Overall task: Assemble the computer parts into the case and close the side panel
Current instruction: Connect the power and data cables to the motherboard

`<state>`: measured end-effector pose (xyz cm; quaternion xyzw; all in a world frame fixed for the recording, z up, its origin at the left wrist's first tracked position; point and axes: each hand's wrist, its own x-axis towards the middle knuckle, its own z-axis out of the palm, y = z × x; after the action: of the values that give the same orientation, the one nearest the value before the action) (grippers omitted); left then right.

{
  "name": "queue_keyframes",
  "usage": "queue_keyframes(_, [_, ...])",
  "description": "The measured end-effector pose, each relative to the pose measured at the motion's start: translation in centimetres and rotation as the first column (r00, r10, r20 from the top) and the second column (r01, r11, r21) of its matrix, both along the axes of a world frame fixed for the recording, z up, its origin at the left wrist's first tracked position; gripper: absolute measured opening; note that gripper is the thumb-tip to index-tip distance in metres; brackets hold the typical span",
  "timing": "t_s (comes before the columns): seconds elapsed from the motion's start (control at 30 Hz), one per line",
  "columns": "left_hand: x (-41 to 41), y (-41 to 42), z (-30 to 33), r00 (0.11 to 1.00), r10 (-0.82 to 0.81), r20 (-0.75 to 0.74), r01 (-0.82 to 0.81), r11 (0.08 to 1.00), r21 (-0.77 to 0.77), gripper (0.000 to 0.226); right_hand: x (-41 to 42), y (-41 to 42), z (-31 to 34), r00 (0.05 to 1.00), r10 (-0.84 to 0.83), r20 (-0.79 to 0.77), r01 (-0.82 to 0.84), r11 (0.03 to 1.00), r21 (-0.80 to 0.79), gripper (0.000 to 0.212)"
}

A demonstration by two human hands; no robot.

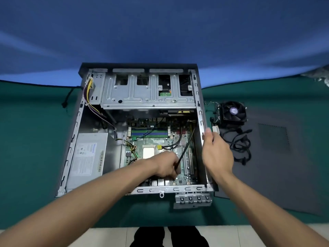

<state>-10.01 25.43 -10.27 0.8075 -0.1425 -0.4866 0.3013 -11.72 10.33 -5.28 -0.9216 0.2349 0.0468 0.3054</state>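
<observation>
The left hand [167,164] pinches a black cable [187,146] over the motherboard [153,139] (running up-right); the right hand [217,152], fingers relaxed, hovers nearer the cooler fan [234,111].

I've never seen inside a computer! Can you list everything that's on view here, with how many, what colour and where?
open metal computer case: one, grey, centre of the green mat
green motherboard: one, inside the case, right half
silver power supply box: one, inside, lower left
grey metal drive cage: one, far end of the case
black cooler fan: one, on the mat right of the case
black loose cables: one bundle, below the fan
dark grey side panel: one, flat on the mat, far right
left hand: gripping a black cable over the motherboard
right hand: at the case's right edge
</observation>
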Motion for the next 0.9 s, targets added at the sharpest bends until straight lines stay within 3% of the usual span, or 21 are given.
queue_keyframes(0.17, [0.8, -1.0, -0.9, 0.978, -0.199, 0.056, 0.197, 0.979, 0.043, 0.011, 0.3, -0.1, -0.3, 0.978, -0.202, -0.052, 0.205, 0.977, 0.054, 0.052])
queue_keyframes(0.47, [0.5, -0.9, -1.1, 0.875, -0.416, 0.249, 0.401, 0.909, 0.110, 0.010, 0.5, 0.0, -0.2, 0.982, -0.188, -0.016, 0.187, 0.981, -0.056, 0.051])
queue_keyframes(0.57, [0.7, -0.9, -1.2, 0.901, -0.351, 0.255, 0.347, 0.936, 0.062, 0.012, 0.5, -0.1, -0.3, 0.984, -0.179, -0.012, 0.178, 0.982, -0.070, 0.050])
queue_keyframes(0.77, [1.0, -1.6, -1.3, 0.984, 0.036, 0.177, -0.005, 0.985, -0.171, 0.015, 0.5, 0.0, -0.2, 0.982, -0.189, 0.008, 0.189, 0.980, -0.062, 0.050])
queue_keyframes(0.9, [0.6, -2.5, -1.3, 0.951, -0.021, 0.309, 0.084, 0.978, -0.193, 0.018, 0.6, 0.0, -0.2, 0.980, -0.200, 0.002, 0.200, 0.979, -0.048, 0.049])
